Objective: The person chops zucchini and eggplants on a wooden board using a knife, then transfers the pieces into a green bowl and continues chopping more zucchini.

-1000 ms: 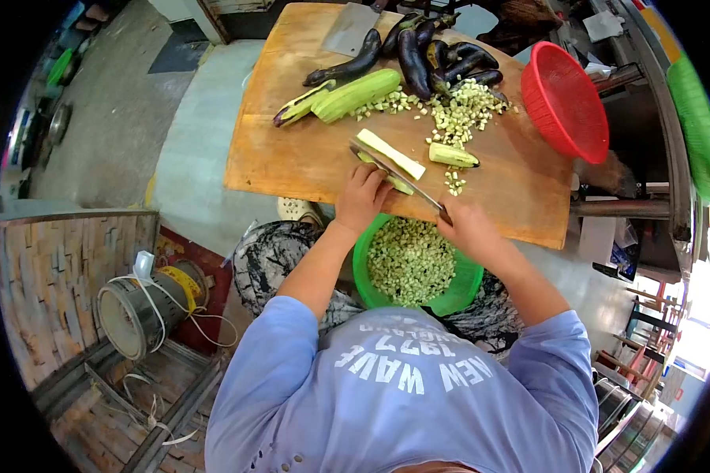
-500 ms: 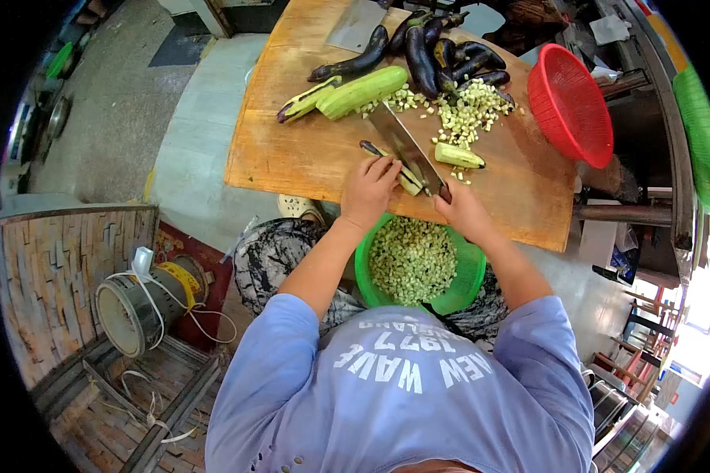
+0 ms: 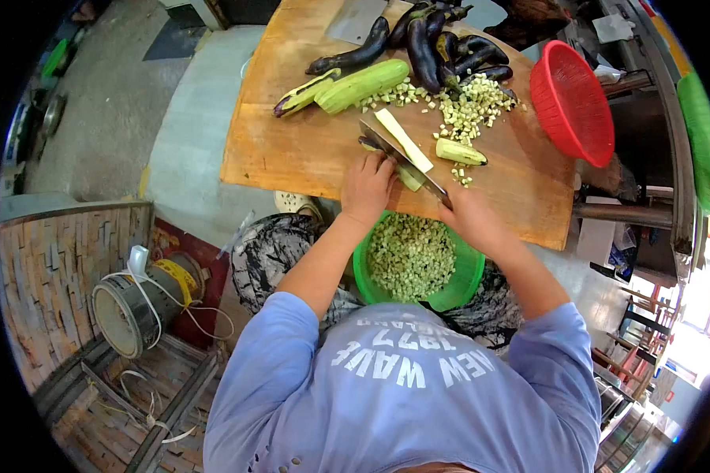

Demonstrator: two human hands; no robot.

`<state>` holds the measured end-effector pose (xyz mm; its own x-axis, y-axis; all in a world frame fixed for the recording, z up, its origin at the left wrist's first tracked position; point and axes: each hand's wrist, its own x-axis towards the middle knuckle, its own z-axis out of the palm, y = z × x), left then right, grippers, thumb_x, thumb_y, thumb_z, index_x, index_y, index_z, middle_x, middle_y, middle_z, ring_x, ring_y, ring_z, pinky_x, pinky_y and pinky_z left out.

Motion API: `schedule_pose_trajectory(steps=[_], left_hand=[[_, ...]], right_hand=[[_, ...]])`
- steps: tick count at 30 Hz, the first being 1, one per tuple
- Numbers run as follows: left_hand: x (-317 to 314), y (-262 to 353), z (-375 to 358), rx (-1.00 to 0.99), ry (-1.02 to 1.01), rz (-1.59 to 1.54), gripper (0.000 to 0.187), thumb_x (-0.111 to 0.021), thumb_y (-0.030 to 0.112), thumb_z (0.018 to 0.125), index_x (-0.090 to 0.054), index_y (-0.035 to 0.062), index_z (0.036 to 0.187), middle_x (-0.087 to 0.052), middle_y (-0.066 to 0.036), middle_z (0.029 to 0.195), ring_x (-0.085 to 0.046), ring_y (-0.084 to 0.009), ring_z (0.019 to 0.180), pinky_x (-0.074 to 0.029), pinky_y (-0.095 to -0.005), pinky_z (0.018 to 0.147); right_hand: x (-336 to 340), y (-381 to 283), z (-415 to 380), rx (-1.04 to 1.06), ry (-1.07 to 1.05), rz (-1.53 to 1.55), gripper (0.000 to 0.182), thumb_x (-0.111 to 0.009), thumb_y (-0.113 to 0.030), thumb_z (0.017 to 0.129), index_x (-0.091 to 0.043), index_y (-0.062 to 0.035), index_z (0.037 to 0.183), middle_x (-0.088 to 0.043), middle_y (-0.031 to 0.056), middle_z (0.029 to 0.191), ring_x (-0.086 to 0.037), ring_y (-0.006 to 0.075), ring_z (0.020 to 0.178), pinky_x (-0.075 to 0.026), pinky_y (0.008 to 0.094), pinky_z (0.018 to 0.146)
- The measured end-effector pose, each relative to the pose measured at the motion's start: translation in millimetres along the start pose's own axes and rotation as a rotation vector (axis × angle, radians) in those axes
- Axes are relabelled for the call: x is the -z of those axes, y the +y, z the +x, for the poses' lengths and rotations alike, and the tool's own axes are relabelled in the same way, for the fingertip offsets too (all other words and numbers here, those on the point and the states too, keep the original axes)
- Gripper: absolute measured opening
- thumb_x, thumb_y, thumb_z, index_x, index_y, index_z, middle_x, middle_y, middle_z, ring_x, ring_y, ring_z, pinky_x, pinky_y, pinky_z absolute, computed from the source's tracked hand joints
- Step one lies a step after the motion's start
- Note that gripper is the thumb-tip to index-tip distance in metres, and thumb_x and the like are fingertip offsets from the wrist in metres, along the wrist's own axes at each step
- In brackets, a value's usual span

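My right hand is closed round the handle of a cleaver, whose blade lies along an eggplant piece on the wooden board. My left hand presses its fingers on that piece, left of the blade. A pale slice lies just beyond the blade. Farther right is a short peeled piece, with a heap of diced bits behind it. Two long peeled eggplants lie at the upper left, near several dark whole ones.
A green basin of diced pieces stands below the board's near edge, between the legs. A red basket is at the board's right edge. Another blade lies at the far edge. A metal cylinder stands at the left.
A pale slice now lies separate on the far side of the blade. The cleaver and my right hand have shifted slightly toward me, and my left hand stays on the piece.
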<state>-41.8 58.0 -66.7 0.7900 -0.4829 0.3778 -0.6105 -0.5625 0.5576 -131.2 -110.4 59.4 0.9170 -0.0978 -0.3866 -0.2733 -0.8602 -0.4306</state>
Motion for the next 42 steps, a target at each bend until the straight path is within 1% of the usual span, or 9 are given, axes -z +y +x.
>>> schedule_pose_trajectory(steps=[3,6,12,15,22,25,31,34,42], left_hand=[[-2,0,3,-0.023,0.042,-0.027,0.025,-0.069,0.011,0.075,-0.062,0.0078,0.099,-0.057,-0.009,0.101,-0.053,-0.0305,0.095,-0.047,-0.0400,0.081],[-5,-3,-4,-0.032,0.051,-0.059,0.023,-0.068,0.012,0.076,-0.062,0.0074,0.098,-0.057,-0.008,0.100,-0.053,-0.0303,0.095,-0.047,-0.0400,0.082],[-4,-1,-3,-0.006,0.055,-0.054,0.022,-0.068,0.013,0.077,-0.060,0.0056,0.097,-0.058,-0.009,0.100,-0.053,-0.0309,0.094,-0.046,-0.0411,0.081],[-7,-2,-5,0.009,0.058,-0.055,0.022,-0.068,0.014,0.078,-0.061,0.0061,0.097,-0.059,-0.010,0.098,-0.054,-0.0305,0.094,-0.046,-0.0402,0.080],[0,0,0,0.033,-0.056,-0.047,0.022,-0.069,0.014,0.079,-0.061,0.0064,0.097,-0.057,-0.011,0.096,-0.053,-0.0322,0.093,-0.046,-0.0403,0.079],[8,5,7,0.034,0.029,-0.175,0.026,-0.070,0.015,0.077,-0.062,0.0063,0.100,-0.055,-0.014,0.101,-0.052,-0.0341,0.094,-0.044,-0.0438,0.082],[9,-6,41,-0.216,-0.043,0.030,0.040,-0.068,0.029,0.080,-0.062,0.0056,0.113,-0.054,-0.016,0.119,-0.046,-0.0346,0.116,-0.036,-0.0471,0.099],[8,-13,45,-0.186,-0.180,0.027,0.045,-0.067,0.035,0.081,-0.061,0.0046,0.113,-0.050,-0.018,0.127,-0.040,-0.0376,0.125,-0.034,-0.0477,0.102],[8,-13,46,-0.159,-0.214,0.034,0.047,-0.066,0.038,0.081,-0.060,0.0046,0.113,-0.051,-0.019,0.125,-0.041,-0.0374,0.123,-0.034,-0.0472,0.102]], right_hand=[[-34,14,11,-0.010,0.111,0.046,0.018,-0.057,-0.019,0.087,-0.054,-0.0015,0.090,-0.062,0.0233,0.076,-0.061,0.0430,0.074,-0.048,0.0511,0.067],[-29,21,8,-0.095,0.117,0.176,0.020,-0.057,-0.021,0.088,-0.055,-0.0013,0.090,-0.063,0.0236,0.079,-0.062,0.0423,0.078,-0.048,0.0502,0.069],[-6,5,-1,-0.071,-0.039,-0.020,0.021,-0.058,-0.020,0.087,-0.056,0.0005,0.091,-0.063,0.0231,0.081,-0.062,0.0411,0.080,-0.049,0.0495,0.070],[-15,0,6,-0.057,-0.054,0.024,0.022,-0.058,-0.020,0.087,-0.056,0.0012,0.091,-0.063,0.0224,0.081,-0.062,0.0410,0.079,-0.049,0.0488,0.070],[-28,11,-5,-0.058,0.176,0.269,0.018,-0.058,-0.015,0.086,-0.053,0.0021,0.091,-0.063,0.0241,0.079,-0.062,0.0416,0.075,-0.048,0.0487,0.066],[-10,6,-6,-0.073,0.230,0.209,0.018,-0.059,-0.013,0.086,-0.051,0.0020,0.091,-0.063,0.0240,0.077,-0.063,0.0419,0.076,-0.048,0.0488,0.065],[-1,8,5,-0.068,0.192,0.063,0.019,-0.060,-0.016,0.085,-0.052,-0.0005,0.093,-0.064,0.0229,0.077,-0.063,0.0425,0.075,-0.049,0.0494,0.067],[-7,9,11,-0.110,0.149,-0.008,0.019,-0.061,-0.017,0.085,-0.053,-0.0013,0.093,-0.064,0.0225,0.077,-0.063,0.0421,0.075,-0.050,0.0497,0.068],[-17,9,26,-0.114,0.139,0.044,0.019,-0.061,-0.017,0.085,-0.053,-0.0008,0.092,-0.064,0.0230,0.076,-0.063,0.0426,0.076,-0.050,0.0501,0.068]])
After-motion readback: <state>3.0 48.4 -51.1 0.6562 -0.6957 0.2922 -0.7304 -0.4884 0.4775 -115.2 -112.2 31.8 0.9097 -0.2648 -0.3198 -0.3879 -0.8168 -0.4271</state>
